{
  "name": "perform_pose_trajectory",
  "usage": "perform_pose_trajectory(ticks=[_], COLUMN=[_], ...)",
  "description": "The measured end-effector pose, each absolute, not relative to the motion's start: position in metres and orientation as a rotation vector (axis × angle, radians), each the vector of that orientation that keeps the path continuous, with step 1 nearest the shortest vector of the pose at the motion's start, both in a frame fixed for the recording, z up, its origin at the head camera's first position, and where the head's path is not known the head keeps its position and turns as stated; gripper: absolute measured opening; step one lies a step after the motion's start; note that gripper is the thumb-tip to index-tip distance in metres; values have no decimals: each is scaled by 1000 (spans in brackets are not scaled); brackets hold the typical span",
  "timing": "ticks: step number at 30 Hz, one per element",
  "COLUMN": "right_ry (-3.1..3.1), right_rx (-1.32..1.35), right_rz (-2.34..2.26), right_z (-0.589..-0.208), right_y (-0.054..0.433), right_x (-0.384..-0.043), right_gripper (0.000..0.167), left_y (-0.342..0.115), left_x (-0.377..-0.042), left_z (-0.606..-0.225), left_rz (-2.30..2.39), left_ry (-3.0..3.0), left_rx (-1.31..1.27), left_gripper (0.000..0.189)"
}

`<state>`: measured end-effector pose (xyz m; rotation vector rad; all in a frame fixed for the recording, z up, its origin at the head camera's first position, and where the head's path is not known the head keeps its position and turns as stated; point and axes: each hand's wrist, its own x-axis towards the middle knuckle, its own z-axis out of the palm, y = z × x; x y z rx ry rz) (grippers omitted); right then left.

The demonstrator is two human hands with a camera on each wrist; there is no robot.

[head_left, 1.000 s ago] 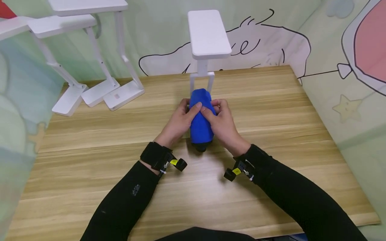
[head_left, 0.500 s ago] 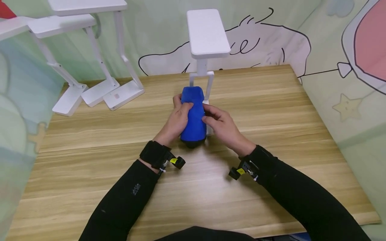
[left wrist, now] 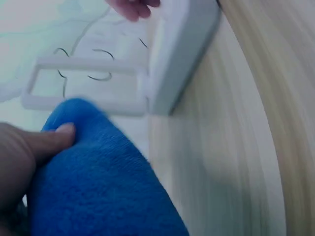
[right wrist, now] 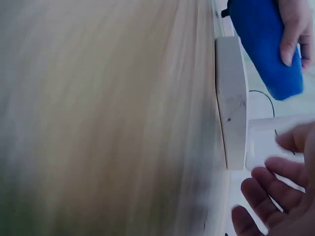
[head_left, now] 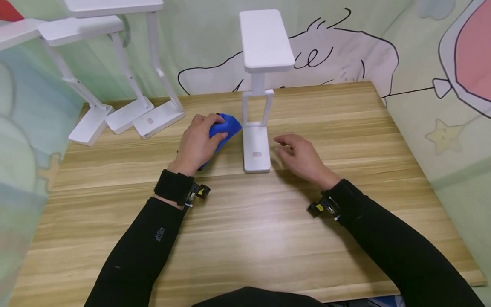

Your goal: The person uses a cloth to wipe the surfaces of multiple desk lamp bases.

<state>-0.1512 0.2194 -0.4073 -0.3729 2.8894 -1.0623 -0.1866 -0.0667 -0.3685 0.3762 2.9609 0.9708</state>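
My left hand (head_left: 197, 144) grips a blue fuzzy cloth-covered object (head_left: 229, 125), tilted, just left of the white desk lamp (head_left: 256, 145). A thumb presses into the pile of the blue fuzzy cloth-covered object (left wrist: 106, 184) in the left wrist view. That lamp stands upright, its flat head raised over its rectangular base, with a small label on the base. To the right of the base, my right hand (head_left: 301, 157) holds nothing, its fingers relaxed and pointing at the lamp. A small dark part shows at one end of the blue fuzzy cloth-covered object (right wrist: 263, 49) in the right wrist view.
Three more white desk lamps (head_left: 159, 117) stand side by side at the back left of the wooden table (head_left: 238, 238). Printed curtains or panels (head_left: 345, 55) with cartoon drawings close off the back and sides.
The blue fuzzy object has moved left off the lamp's base in my left hand, uncovering base and label. My right hand has let go of it and drawn off to the right.
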Motion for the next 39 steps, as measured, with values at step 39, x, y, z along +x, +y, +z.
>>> perform_pose_trajectory(ticks=[39], right_ry=[2857], right_rx=[-880], right_rz=[-346], right_z=[-408], right_y=[218], right_x=[-166], right_gripper=[90], left_y=[-14], left_x=[-205], left_z=[-385], left_rz=[138], left_ry=[3137], left_rx=[1045], left_gripper=[26])
